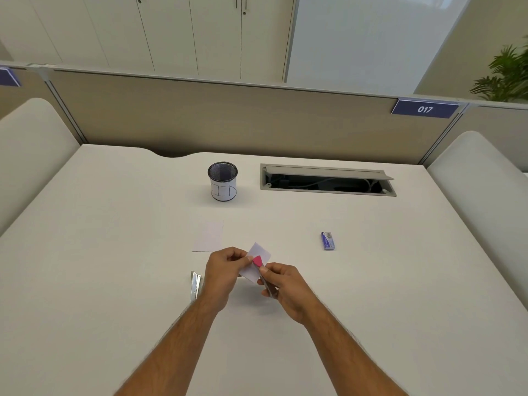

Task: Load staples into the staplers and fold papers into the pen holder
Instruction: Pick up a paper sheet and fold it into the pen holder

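Left hand (225,270) pinches folded paper (258,261) above desk (114,252) | right hand (285,287) grips pink-tipped stapler (264,274), nose at paper edge | risk — paper slips or staple lands off the fold if pinch loosens | pen holder (223,181) well apart — second stapler (195,285), staple box (327,240) idle

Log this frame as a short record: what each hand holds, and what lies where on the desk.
left hand: pinches folded paper
right hand: grips pink-tipped stapler against that paper
pen holder: upright, far centre of the desk
flat paper: beyond the left hand
staple box: right of the hands
metal stapler: left of left wrist
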### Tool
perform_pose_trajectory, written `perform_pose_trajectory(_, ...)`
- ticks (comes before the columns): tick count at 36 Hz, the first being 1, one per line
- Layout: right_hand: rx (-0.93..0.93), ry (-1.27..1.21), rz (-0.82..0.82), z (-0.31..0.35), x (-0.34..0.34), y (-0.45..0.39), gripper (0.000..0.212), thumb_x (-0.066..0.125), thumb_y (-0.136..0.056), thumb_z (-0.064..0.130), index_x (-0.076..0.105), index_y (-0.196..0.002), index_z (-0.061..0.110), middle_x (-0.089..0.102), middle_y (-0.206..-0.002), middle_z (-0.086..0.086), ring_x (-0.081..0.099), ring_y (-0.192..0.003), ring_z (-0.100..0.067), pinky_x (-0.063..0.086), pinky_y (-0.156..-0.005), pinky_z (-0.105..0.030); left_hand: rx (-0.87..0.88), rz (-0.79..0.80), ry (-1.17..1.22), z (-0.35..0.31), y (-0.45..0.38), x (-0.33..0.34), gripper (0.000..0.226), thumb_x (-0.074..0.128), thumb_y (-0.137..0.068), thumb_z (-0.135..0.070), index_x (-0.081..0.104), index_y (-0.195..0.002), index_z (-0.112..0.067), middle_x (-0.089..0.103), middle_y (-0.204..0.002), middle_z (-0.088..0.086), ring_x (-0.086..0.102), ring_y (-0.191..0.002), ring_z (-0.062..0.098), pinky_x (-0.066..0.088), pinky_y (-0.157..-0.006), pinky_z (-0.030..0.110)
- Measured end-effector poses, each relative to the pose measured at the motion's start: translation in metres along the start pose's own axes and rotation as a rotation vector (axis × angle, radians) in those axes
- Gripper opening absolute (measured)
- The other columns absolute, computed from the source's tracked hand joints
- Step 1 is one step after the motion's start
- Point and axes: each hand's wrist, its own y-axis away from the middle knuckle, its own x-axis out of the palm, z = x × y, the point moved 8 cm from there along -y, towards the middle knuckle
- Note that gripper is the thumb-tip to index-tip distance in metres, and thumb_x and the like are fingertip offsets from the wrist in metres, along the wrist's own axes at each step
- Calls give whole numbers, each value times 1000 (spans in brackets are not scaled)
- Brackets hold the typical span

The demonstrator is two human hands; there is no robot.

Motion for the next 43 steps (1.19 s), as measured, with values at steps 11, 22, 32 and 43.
perform_pose_trajectory(11,8,27,-73,-2,-4,-2,35,67,-98,33,74,-102,-1,73,-97,-11,65,-86,-18,53,-77,-32,-37,20,5,2,1,2,5,81,-82,-11,77,-80,-8,76,-83,11,72,-90,36,61,-83,47)
perform_pose_trajectory(22,-19,80,-133,0,-6,-5,36,65,-99,32,70,-97,-4,72,-96,-16,64,-82,-17,51,-73,-31,-81,112,59,2,7,14,25,82,-83,-31,78,-86,-6,77,-87,10,75,-91,29,64,-80,38)
perform_pose_trajectory(32,-20,183,-204,3,-9,-5,33,65,-99,32,70,-89,1,70,-86,-9,59,-71,-15,45,-60,-22,-37,78,-62,-2,4,15,13,84,-78,-28,80,-74,-16,77,-77,3,73,-87,30,57,-85,47)
perform_pose_trajectory(43,-32,-18,-108,0,-5,0,36,62,-101,31,72,-102,-4,72,-105,-17,65,-87,-22,59,-78,-30,-84,61,81,3,3,3,16,68,-95,-11,76,-85,-1,75,-93,15,72,-94,32,65,-76,40)
